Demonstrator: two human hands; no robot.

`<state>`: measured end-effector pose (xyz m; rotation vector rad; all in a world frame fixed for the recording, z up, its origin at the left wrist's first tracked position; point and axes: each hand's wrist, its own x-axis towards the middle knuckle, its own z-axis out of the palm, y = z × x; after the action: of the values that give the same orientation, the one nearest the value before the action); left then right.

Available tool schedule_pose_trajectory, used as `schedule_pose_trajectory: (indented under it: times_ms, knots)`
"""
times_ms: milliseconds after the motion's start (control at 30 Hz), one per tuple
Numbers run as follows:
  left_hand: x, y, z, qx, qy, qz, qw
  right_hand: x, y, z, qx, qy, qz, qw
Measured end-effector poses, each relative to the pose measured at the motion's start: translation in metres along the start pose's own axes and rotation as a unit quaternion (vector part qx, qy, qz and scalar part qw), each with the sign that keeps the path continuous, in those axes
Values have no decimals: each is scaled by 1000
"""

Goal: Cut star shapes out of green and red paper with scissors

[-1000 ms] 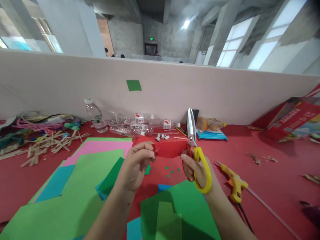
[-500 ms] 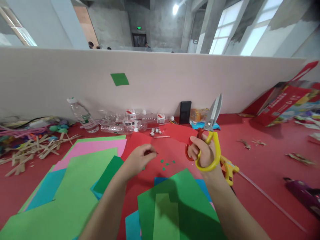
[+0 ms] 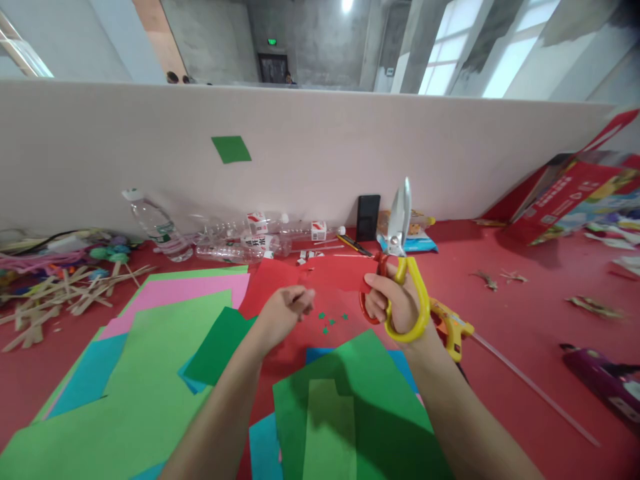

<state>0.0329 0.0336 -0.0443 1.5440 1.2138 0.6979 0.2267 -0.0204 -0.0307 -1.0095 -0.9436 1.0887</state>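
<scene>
My right hand [image 3: 397, 303] grips a pair of scissors [image 3: 399, 227] by its red and yellow handles, the blades pointing up and together. My left hand [image 3: 289, 308] is closed above the red table, fingertips pressed together; whatever is in them, if anything, I cannot make out. Between the two hands lie several tiny green paper pieces [image 3: 331, 322]. Behind them is a sheet of red paper [image 3: 270, 280]. Nearest my body, a dark green sheet [image 3: 385, 393] carries a lighter green strip [image 3: 329, 427]. A small dark green piece [image 3: 217, 347] lies by my left wrist.
Light green sheets [image 3: 165, 360] spread over the left side. Wooden sticks [image 3: 85, 290] lie beyond them. Plastic bottles [image 3: 230, 250] and a black phone [image 3: 368, 217] are along the white partition [image 3: 320, 147]. A yellow glue gun [image 3: 453, 330] is by my right forearm, a purple tool [image 3: 600, 380] farther right.
My right hand has moved a little left, and the scissors now stand more upright. My left fingers have curled further in. The whole view has shifted slightly.
</scene>
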Motion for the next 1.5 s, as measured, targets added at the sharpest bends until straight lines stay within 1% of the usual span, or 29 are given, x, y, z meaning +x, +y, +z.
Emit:
schedule_pose_trajectory:
  times_ms: [100, 167, 233, 300, 400, 533, 600, 667, 733, 833, 900, 933, 967, 1033, 1100, 1167, 1200, 1267, 1300, 1333, 1400, 1433, 1500]
  knots:
    - [-10, 17, -5, -84, 21, -3, 996, -2, 2, -1, 1, -15, 10, 1000]
    - [-18, 25, -9, -217, 42, -7, 975, -3, 3, -2, 1, -23, 15, 1000]
    - [-24, 30, -14, -270, 50, 4, 962, -4, 4, -3, -1, -31, 19, 999]
    - [-28, 30, -19, -257, 38, 17, 966, -6, 4, -3, -4, -36, 23, 999]
    - [-31, 28, -22, -227, -2, 30, 973, -7, 3, -1, -7, -36, 26, 999]
    - [-32, 26, -17, -259, -50, 5, 965, -8, 1, 1, -9, -28, 23, 999]
    - [-33, 28, -15, -260, -54, -2, 964, -9, 1, 0, -13, -21, 19, 1000]
    - [-35, 30, -13, -268, -43, 0, 962, -10, 0, -1, -18, -8, 8, 1000]
    - [-36, 32, -14, -301, -40, 6, 953, -11, -2, 0, -19, 7, -6, 1000]
    - [-37, 31, -15, -337, -72, 13, 939, -13, -8, 3, -13, 9, -24, 1000]
    - [-37, 29, -13, -333, -94, 8, 938, -14, -10, 6, -10, -3, -31, 999]
    - [-37, 28, -12, -327, -94, 5, 940, -15, -10, 7, -10, -9, -33, 999]
    - [-36, 28, -10, -321, -84, 7, 943, -15, -9, 7, -11, -13, -35, 999]
    - [-36, 30, -6, -302, -41, 22, 952, -15, -5, 5, -20, -21, -37, 999]
    - [-36, 34, -5, -283, 24, 45, 958, -16, -1, 2, -51, -16, -50, 997]
    - [-35, 38, -7, -280, 100, 60, 953, -19, -3, -3, -102, -14, -67, 992]
    - [-34, 40, -10, -284, 136, 64, 947, -21, -6, -4, -130, -33, -66, 989]
    - [-33, 41, -18, -296, 198, 68, 932, -26, -15, -6, -191, -122, -44, 973]
    - [-32, 40, -22, -301, 218, 69, 926, -28, -19, -6, -217, -169, -24, 961]
    - [-31, 39, -27, -305, 234, 71, 920, -30, -23, -5, -249, -218, 9, 944]
    - [-30, 36, -36, -310, 256, 81, 912, -33, -27, -2, -305, -285, 56, 907]
    - [-30, 35, -40, -314, 275, 89, 904, -34, -26, 0, -332, -309, 73, 888]
    - [-30, 31, -46, -320, 312, 108, 888, -34, -22, 4, -375, -329, 92, 862]
